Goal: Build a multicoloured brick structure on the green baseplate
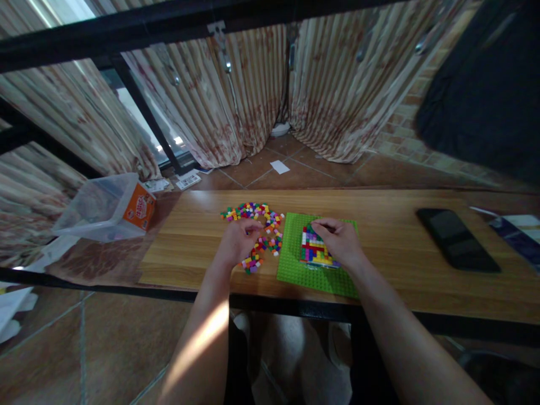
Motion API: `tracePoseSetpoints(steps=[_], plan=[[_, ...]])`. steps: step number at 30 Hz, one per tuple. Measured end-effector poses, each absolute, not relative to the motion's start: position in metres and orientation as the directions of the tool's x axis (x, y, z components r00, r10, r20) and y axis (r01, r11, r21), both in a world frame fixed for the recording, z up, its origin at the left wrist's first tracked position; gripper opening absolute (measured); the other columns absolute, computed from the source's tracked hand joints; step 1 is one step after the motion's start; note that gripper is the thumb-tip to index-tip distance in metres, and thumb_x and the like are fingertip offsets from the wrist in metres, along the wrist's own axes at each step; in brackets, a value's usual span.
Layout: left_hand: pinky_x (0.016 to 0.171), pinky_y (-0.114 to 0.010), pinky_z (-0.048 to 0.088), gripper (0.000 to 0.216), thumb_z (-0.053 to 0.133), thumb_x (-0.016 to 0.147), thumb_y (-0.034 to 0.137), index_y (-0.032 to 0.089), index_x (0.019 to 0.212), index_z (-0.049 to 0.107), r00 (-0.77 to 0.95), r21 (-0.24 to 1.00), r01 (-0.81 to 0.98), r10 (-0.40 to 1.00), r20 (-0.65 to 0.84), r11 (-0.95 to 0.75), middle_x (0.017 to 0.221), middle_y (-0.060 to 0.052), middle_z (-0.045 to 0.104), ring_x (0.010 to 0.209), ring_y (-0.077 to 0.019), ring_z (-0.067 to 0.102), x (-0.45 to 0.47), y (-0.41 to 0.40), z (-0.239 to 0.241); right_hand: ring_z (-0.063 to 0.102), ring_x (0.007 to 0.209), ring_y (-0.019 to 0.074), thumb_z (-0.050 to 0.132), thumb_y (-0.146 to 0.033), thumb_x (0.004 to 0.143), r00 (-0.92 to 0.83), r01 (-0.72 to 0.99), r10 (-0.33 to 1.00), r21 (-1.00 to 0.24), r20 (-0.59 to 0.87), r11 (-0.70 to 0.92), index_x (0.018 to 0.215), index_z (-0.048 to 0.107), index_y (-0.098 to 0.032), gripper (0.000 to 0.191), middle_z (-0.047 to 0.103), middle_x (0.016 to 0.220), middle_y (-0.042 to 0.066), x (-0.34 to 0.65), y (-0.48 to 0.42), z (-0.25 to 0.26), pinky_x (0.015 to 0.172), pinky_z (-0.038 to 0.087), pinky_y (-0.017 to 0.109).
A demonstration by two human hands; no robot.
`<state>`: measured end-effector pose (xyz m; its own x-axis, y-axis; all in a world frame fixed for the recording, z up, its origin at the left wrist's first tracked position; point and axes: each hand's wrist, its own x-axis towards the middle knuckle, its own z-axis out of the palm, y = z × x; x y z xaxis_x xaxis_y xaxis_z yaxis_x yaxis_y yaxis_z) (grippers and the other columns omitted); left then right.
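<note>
Forearms [405, 326] over near tabletop [396, 253] edge | left hand [238, 242] at loose bricks [252, 209] | right hand [341, 241] at brick build [314, 247] | both grips: indeterminable

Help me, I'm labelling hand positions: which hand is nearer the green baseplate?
Right. The right hand is over the green baseplate, at the block of bricks; the left hand is beyond its left edge, among the loose bricks.
</note>
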<state>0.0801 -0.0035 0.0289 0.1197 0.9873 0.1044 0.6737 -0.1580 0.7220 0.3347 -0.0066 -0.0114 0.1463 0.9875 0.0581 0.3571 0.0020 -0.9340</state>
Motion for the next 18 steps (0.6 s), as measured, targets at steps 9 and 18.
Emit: tracePoseSetpoints(steps=[9,18], plan=[[0.092,-0.036,0.050,0.034,0.053,0.073,0.000,0.023,0.086,0.076,0.347,0.522,0.787,0.935,0.068,-0.330,0.095,-0.005,0.073,0.094,-0.0202,0.066,0.091,-0.009,0.023,0.068,0.071,0.0176,0.062,-0.040,0.079,0.125,0.345,0.990,-0.939,0.066,0.019,0.085,0.077,-0.018,0.028,0.076,0.080,0.004,0.334,-0.009,-0.008,0.065,0.050,0.028],[0.088,-0.039,0.048,0.013,0.064,0.082,0.030,0.022,0.081,0.073,0.279,0.419,0.852,0.949,0.146,-0.315,0.088,-0.007,0.070,0.090,-0.0229,0.063,0.120,-0.015,0.029,0.068,0.071,0.0183,0.061,-0.041,0.078,0.138,0.357,0.988,-0.934,0.067,0.014,0.085,0.077,-0.018,0.028,0.077,0.080,0.004,0.334,-0.008,-0.007,0.066,0.050,0.028]])
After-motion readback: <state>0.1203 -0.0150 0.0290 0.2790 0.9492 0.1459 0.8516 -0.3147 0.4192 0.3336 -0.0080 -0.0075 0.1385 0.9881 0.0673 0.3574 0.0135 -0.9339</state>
